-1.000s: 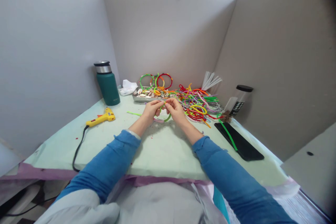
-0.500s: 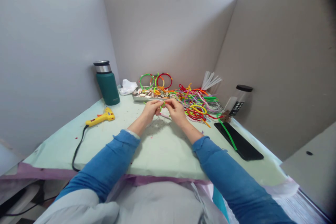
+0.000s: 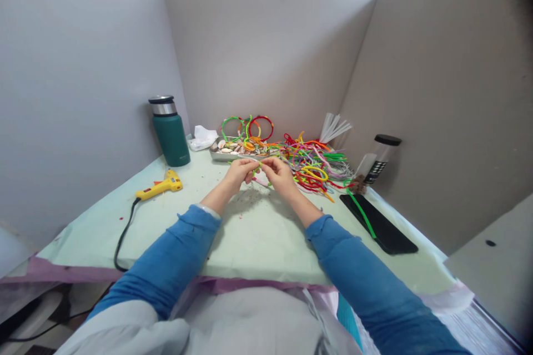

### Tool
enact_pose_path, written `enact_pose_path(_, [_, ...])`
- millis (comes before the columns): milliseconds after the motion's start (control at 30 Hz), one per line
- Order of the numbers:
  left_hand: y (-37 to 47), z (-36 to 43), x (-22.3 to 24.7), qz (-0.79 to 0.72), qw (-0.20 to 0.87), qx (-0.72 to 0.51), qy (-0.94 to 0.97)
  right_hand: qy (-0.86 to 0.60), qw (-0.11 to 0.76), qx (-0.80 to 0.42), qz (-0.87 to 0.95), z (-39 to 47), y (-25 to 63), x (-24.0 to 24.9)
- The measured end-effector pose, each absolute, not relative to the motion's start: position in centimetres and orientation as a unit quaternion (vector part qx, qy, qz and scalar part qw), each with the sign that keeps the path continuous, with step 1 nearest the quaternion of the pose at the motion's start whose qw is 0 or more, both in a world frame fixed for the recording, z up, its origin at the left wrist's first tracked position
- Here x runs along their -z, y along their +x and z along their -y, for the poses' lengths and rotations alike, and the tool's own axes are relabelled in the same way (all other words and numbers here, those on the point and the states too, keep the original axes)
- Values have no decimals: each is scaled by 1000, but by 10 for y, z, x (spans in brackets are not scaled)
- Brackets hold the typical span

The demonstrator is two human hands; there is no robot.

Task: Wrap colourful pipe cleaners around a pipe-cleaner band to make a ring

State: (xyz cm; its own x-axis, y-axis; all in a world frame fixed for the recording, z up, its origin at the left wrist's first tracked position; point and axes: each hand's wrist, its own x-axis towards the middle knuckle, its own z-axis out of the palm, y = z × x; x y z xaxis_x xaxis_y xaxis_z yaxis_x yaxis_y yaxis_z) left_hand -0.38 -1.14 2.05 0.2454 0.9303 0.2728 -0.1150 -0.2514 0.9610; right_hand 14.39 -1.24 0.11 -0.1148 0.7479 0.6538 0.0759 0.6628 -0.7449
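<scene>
My left hand [image 3: 241, 172] and my right hand [image 3: 278, 172] meet over the middle of the table, fingertips almost touching. Between them they pinch a light green pipe cleaner [image 3: 258, 170], mostly covered by the fingers. Just behind the hands stands a metal tray [image 3: 220, 157] of seashells [image 3: 233, 147]. Rings wound from coloured pipe cleaners [image 3: 261, 117] lean upright at the tray's back. To the right of my right hand spreads a tangled pile of pipe cleaners [image 3: 316, 158] in many colours.
A yellow glue gun [image 3: 160, 186] with a black cord lies on the left, before a green bottle [image 3: 170, 138]. White tissue [image 3: 204, 137] sits beside the tray. On the right are glue sticks [image 3: 333, 128], a clear bottle [image 3: 377, 162] and a black phone [image 3: 389, 233] under a green pipe cleaner. Grey panels enclose the table.
The fingertips have shifted slightly around the light green pipe cleaner, and less of a loop shows between them. Both arms stay nearly in place; the other things have not moved.
</scene>
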Motion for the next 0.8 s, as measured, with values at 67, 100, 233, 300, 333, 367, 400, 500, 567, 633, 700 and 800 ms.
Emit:
enact_pose_path(67, [-4,12,-23,-348,520,-506,594,-303,595,-244,704,13,145,-2])
enact_pose_path(100, [-4,13,-24,-353,524,-503,590,-304,594,-232,708,14,145,-2])
enact_pose_path(233, [-5,14,-26,-372,517,-500,587,-307,590,-210,717,14,145,-2])
enact_pose_path(300, [-5,14,-26,-385,501,-501,591,-306,589,-196,721,14,146,-2])
enact_pose_path(333, [-5,13,-26,-393,491,-502,594,-305,589,-187,724,13,146,-2])
enact_pose_path(367, [-5,13,-26,-399,480,-502,599,-305,589,-177,727,13,146,-2])
enact_pose_path(400, [-5,12,-26,-403,468,-503,604,-305,588,-166,731,13,146,-2])
enact_pose_path(500, [-7,10,-25,-405,439,-511,619,-307,584,-129,741,13,147,-2])
enact_pose_path(567, [-7,9,-25,-405,426,-514,625,-307,578,-113,748,13,148,-3])
enact_pose_path(633, [-8,8,-25,-409,423,-507,630,-307,572,-103,754,13,149,-3])
enact_pose_path(700, [-9,7,-26,-412,419,-495,640,-307,568,-96,757,11,151,-3])
enact_pose_path(800, [-10,6,-27,-414,340,-489,688,-309,563,-89,761,9,153,-3])
